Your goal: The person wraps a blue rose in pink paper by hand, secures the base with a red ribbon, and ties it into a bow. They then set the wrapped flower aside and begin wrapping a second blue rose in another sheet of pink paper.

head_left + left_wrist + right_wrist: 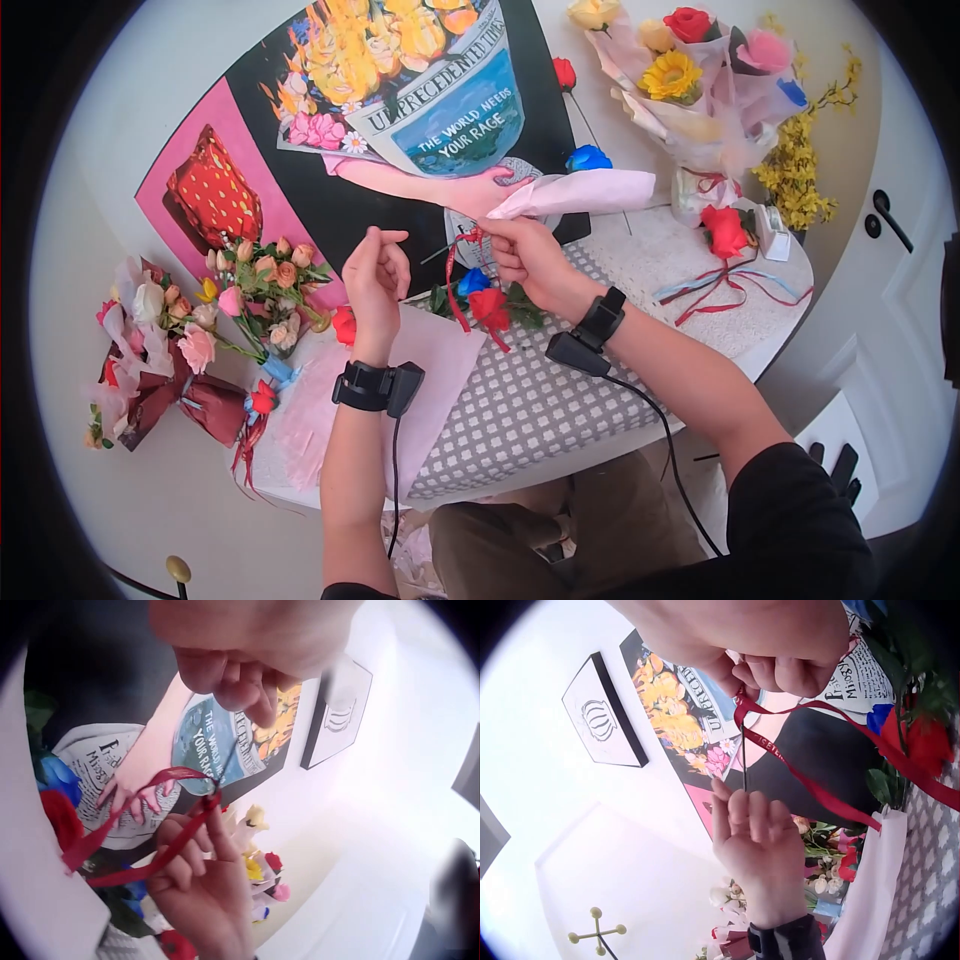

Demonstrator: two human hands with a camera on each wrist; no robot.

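My right hand pinches a red ribbon where it loops round a thin dark stem. Two ribbon tails dangle below the fingers. A pale pink paper roll reaches right from behind those fingers. My left hand is raised to the left of the stem's free end, its fingers loosely bent, with nothing seen in its grasp. Below the hands a blue rose and a red rose lie with green leaves on the grey patterned cloth.
Pink paper sheets lie at the table's front left. Bouquets stand at the left, and a wrapped bouquet at the back right. Beside it are a tape dispenser and a red rose with ribbons. A large painting leans behind.
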